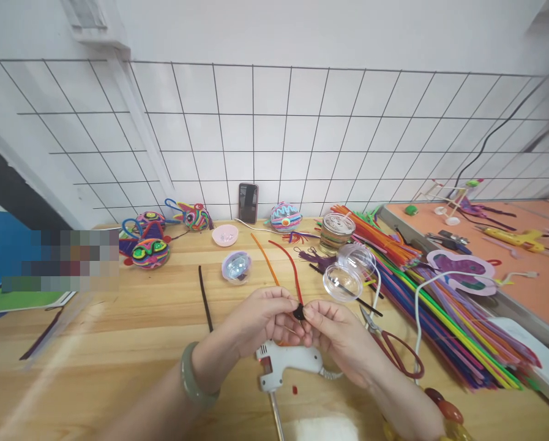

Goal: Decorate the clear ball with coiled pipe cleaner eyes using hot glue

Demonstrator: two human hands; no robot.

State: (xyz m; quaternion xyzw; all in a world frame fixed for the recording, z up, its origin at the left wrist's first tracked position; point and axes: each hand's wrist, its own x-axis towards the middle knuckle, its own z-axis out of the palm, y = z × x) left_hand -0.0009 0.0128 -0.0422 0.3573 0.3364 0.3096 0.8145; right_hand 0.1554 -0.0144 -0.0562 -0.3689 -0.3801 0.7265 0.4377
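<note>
Between the fingertips of both hands sits a small black piece (298, 312), perhaps coiled pipe cleaner. My left hand (267, 312) pinches it from one side and my right hand (336, 331) from the other. A red pipe cleaner (294, 266) runs up from behind the black piece; whether it is joined to it, I cannot tell. An orange pipe cleaner (265, 260) lies beside it, partly hidden by my left hand. Below my hands is a white glue gun (297, 358). Left of them lies a straight black pipe cleaner (204, 294).
Clear plastic shells (343, 282), red-handled scissors (400, 355) and a pipe cleaner bundle (444, 318) lie to the right. Behind stand a jar (337, 233), a phone (248, 203), a pink dish (225, 235) and a purple-rimmed shell (237, 267). Colourful pipe-cleaner figures (150, 251) sit back left.
</note>
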